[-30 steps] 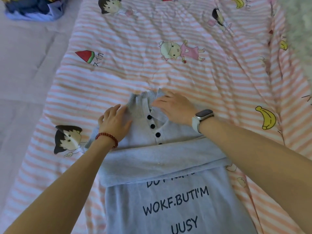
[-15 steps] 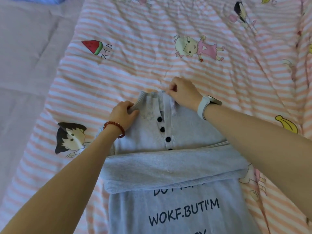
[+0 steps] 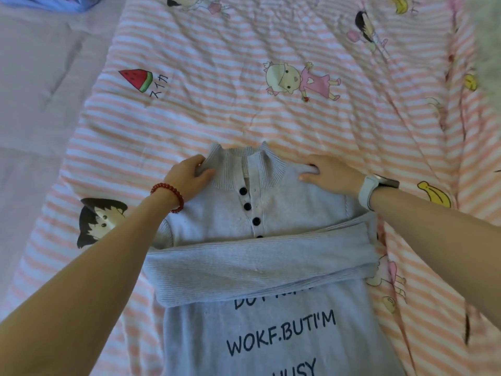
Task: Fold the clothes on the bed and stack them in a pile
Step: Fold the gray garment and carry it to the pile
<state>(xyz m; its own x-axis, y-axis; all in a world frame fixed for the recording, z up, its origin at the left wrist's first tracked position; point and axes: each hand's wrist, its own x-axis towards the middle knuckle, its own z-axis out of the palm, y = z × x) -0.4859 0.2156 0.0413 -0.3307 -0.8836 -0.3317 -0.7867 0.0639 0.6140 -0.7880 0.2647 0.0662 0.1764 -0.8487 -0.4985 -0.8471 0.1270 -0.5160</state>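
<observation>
A light blue knit sweater [image 3: 284,213] with a ribbed collar, black buttons and dark printed letters lies face up on the striped bedspread [image 3: 244,109]. Both sleeves are folded across its chest in a band. My left hand [image 3: 187,177], with a red bead bracelet, grips the left shoulder beside the collar, fingers curled under the edge. My right hand [image 3: 330,173], with a white-strapped watch at the wrist, grips the right shoulder, thumb on top of the knit.
The bedspread has pink and white stripes and cartoon prints. Blue clothes [image 3: 62,1] lie at the far left corner on a plain pale sheet [image 3: 35,90]. A fuzzy pale item [image 3: 488,36] shows at the right edge.
Both hands left the collar and moved outward to the sweater's shoulders. The collar now stands spread and flat.
</observation>
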